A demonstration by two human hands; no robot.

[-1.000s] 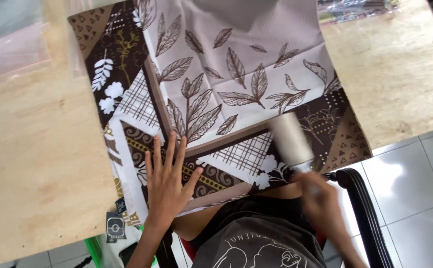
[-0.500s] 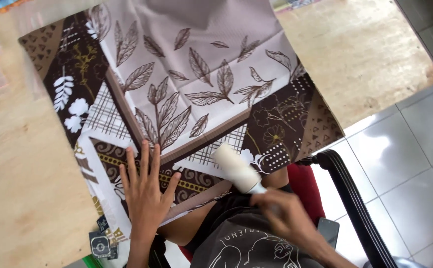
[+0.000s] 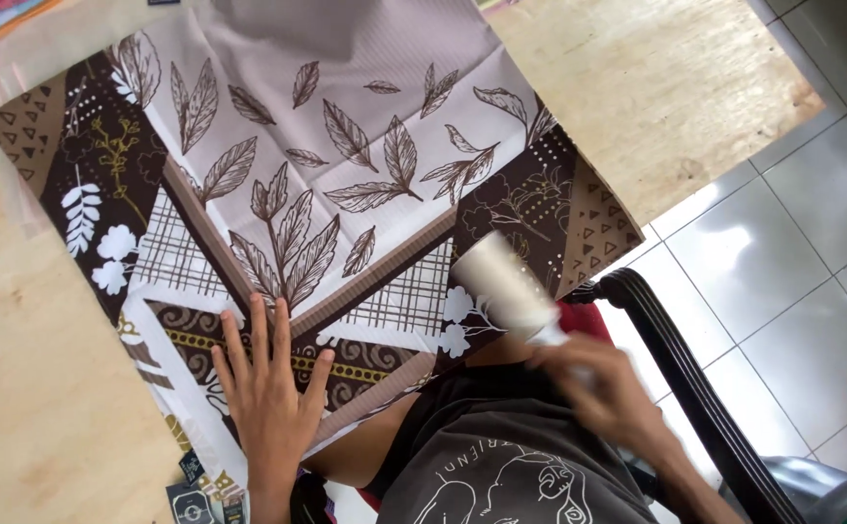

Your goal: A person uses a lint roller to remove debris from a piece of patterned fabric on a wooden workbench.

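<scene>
Broadly, a wooden table point(image 3: 45, 388) was seen filling the view from 12 to 9 o'clock, with grey floor tiles point(image 3: 792, 281) lying at 3 to 5 o'clock. Over the table a patterned cloth point(image 3: 346, 165) was spread flat, printed with brown leaves on a pale ground and edged with dark brown bands, white flowers and checked patches; its near edge was draped off the table toward the person's lap. A dark chair arm point(image 3: 676, 359) was seen at 4 o'clock, just beside the cloth's corner.

The left hand point(image 3: 268, 393) was laid palm down on the cloth at 7 o'clock, fingers spread and straight, nothing being gripped; the cloth was only pressed under it. The right hand point(image 3: 608, 388) was found at 5 o'clock, blurred, closed around the handle of a lint roller point(image 3: 501, 286). The roller's pale drum was pointed toward 11 o'clock and was set against the cloth near the white flowers at its lower edge; whether it truly touched could not be told.

Small dark printed packets point(image 3: 195, 495) were seen at 7 o'clock, below the left hand.
</scene>
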